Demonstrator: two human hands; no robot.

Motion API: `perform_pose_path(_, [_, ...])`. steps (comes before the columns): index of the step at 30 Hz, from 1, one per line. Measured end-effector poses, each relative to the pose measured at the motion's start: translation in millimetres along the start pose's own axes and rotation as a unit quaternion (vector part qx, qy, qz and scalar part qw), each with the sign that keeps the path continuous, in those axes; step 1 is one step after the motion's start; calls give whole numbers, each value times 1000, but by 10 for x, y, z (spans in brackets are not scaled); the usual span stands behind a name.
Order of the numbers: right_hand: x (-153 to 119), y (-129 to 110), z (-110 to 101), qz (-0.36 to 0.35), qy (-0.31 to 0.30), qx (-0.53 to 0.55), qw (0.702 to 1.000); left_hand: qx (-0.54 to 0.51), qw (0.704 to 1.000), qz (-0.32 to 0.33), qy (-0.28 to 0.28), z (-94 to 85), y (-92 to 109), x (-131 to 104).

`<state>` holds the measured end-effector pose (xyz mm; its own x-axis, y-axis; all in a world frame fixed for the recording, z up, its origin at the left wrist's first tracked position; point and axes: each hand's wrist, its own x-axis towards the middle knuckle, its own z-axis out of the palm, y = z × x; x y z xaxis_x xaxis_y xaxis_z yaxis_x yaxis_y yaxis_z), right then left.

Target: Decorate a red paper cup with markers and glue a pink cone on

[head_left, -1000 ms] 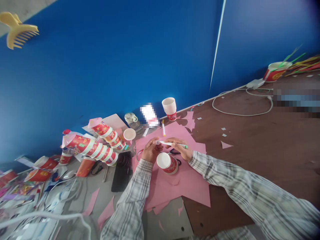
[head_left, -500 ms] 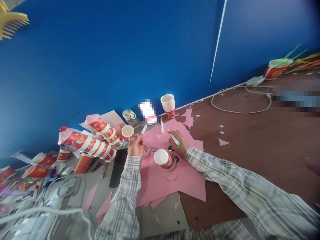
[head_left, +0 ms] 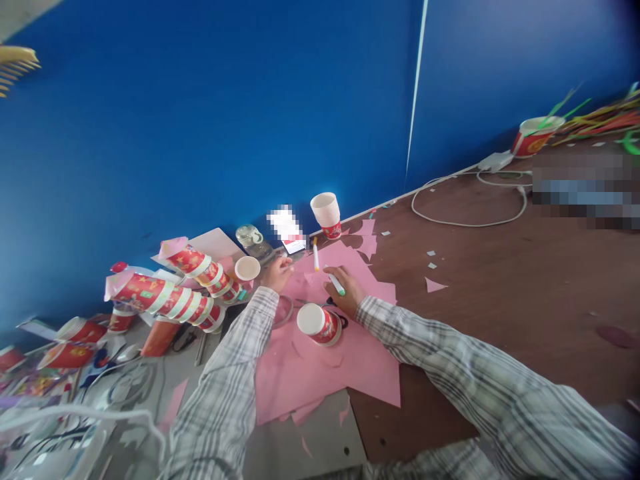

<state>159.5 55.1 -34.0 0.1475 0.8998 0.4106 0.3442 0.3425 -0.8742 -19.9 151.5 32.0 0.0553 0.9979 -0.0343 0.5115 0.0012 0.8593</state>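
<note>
A white marker with a green end [head_left: 336,285] is in my right hand [head_left: 349,293], whose fingers are closed around it above the pink paper [head_left: 360,353]. My left hand [head_left: 275,273] reaches over the paper's far left part with its fingers drawn together; what they hold, if anything, is too small to make out. A red-and-white paper cup [head_left: 325,327] stands between my forearms. Dark scissor handles [head_left: 343,321] show partly behind it. A marker with a yellow end [head_left: 316,257] lies beyond my hands. A pale ring [head_left: 283,312] is beside my left wrist.
Stacked paper cups [head_left: 327,217] stand by the blue wall. Joined cup rows [head_left: 165,293] lie on the left, near a lidded jar [head_left: 253,240] and an upright cup [head_left: 247,269]. A white cable [head_left: 470,225] loops across the brown table among paper scraps.
My left hand has moved forward from beside the ring to the far edge of the paper. My right hand keeps the green-ended marker. The view has turned slightly right.
</note>
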Motion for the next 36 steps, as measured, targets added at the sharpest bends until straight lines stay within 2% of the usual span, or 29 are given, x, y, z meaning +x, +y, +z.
perform_pose_path(5, [14,18,-3,-5,-2,-5,1000,115,993,2,-21,-12,-61,212])
perform_pose_path(12, [21,35,-3,-7,-5,-2,1000,183,983,30,9,42,-141,244])
perform_pose_path(19, [10,30,9,0,0,-12,1000,145,985,74,59,110,-204,334])
perform_pose_path(25, [-6,34,7,-2,-1,-23,1000,97,991,56,77,136,-280,417])
perform_pose_path(30, [-41,56,23,4,-1,-26,1000,53,994,42,91,64,-365,398])
perform_pose_path(36, [-52,72,37,20,-2,-18,1000,10,994,62,90,9,-386,455])
